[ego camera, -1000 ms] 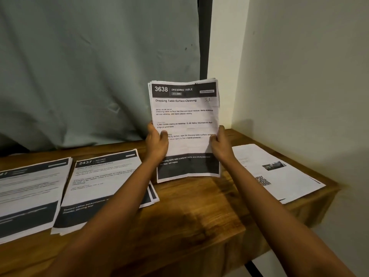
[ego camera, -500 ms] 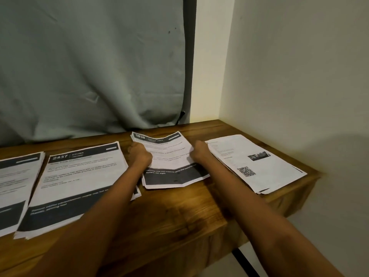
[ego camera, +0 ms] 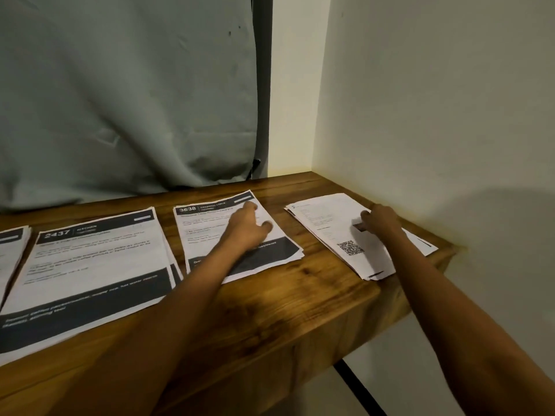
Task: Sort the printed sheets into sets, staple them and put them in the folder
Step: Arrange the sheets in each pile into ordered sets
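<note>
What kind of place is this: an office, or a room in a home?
Probably a room in a home, though I cannot be sure: a wooden table set into a bare wall corner, a grey-green curtain behind it, and the 3638 stack of printed sheets on it.

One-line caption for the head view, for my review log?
Left hand rests on the 3638 stack, right hand touches the QR-code stack on the wooden table.

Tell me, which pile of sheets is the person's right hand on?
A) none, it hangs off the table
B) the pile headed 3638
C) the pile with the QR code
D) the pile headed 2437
C: the right hand rests on the QR-code pile, while the left hand lies on the 3638 pile.
</note>
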